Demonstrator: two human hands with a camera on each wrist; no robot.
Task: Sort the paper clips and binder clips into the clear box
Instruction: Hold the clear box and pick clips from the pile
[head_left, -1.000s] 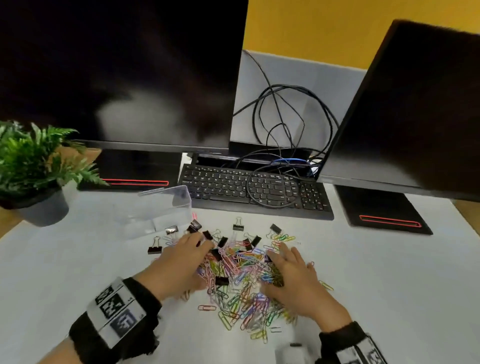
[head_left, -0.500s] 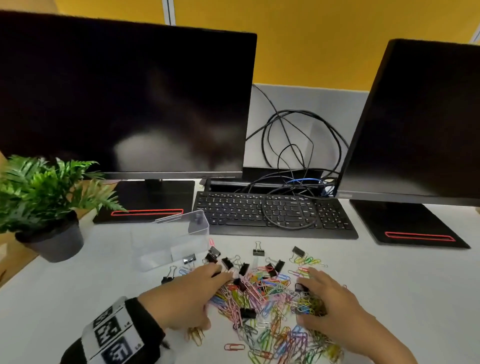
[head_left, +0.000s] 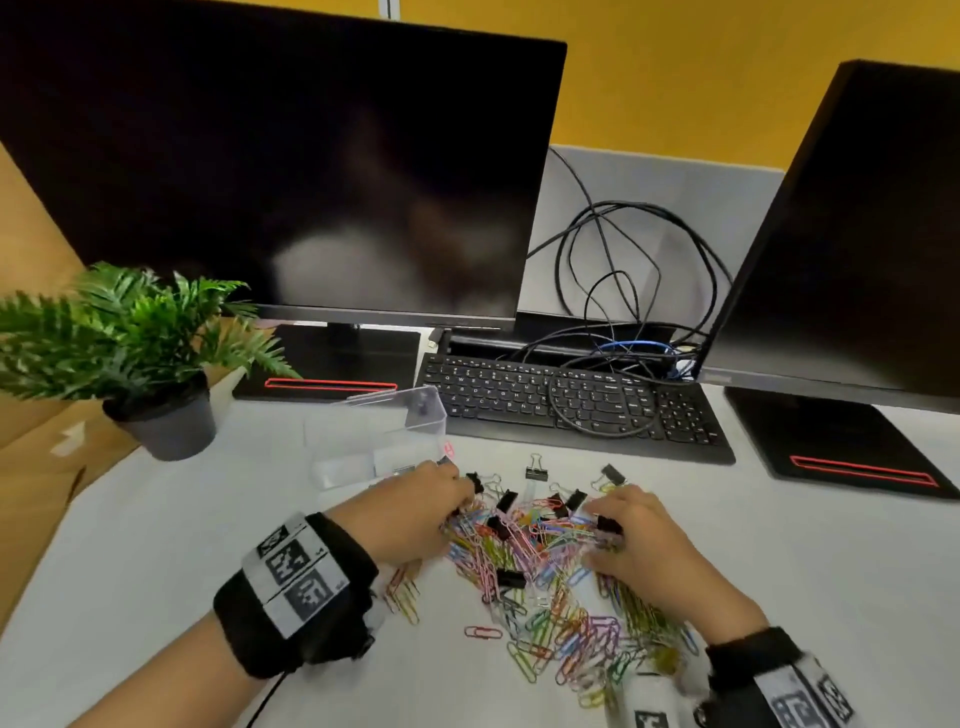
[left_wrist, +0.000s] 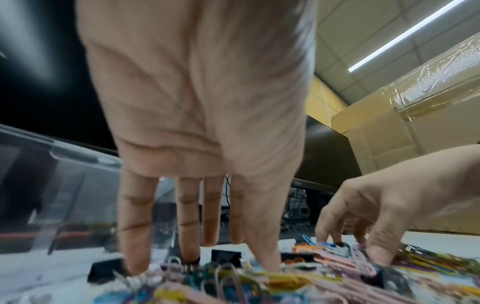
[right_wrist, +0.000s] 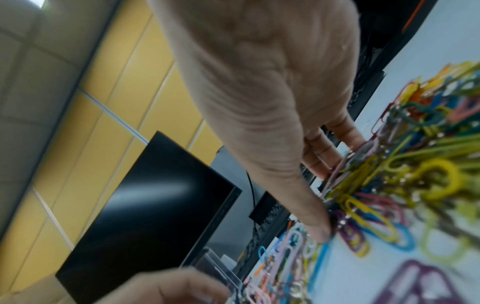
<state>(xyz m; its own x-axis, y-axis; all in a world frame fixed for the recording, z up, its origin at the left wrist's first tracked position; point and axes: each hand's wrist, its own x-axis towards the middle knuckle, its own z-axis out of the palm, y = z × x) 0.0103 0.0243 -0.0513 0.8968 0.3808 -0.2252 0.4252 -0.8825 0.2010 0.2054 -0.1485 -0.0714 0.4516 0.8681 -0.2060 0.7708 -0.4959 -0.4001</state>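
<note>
A white worktop (head_left: 156, 545) is seen, and at its far edge two dark monitors are stood: a large one (head_left: 270, 171) on the left and a second (head_left: 857, 249) angled on the right. Between them a black keyboard (head_left: 571, 410) is laid, with a loop of black cable (head_left: 602, 410) draped over its keys. A potted green plant (head_left: 130, 353) is placed at the far left.

The clear box (head_left: 379, 431) is set upright just in front of the left monitor's stand, at the left of the keyboard; what it holds cannot be made out. A heap of coloured paper clips (head_left: 545, 582) is spread over the middle of the worktop near the person, and black binder clips (head_left: 506, 501) are scattered through and along its far side.

The left hand (head_left: 410, 514) is laid palm down on the left edge of the heap, just in front of the box. In the left wrist view its fingers (left_wrist: 135, 226) are held straight and slightly spread, with the tips pressed onto the clips. The right hand (head_left: 644, 545) is placed on the right part of the heap. Its fingers (left_wrist: 335, 222) are bent at the knuckles, tips down among the clips; whether a clip is pinched by them cannot be told.
</note>
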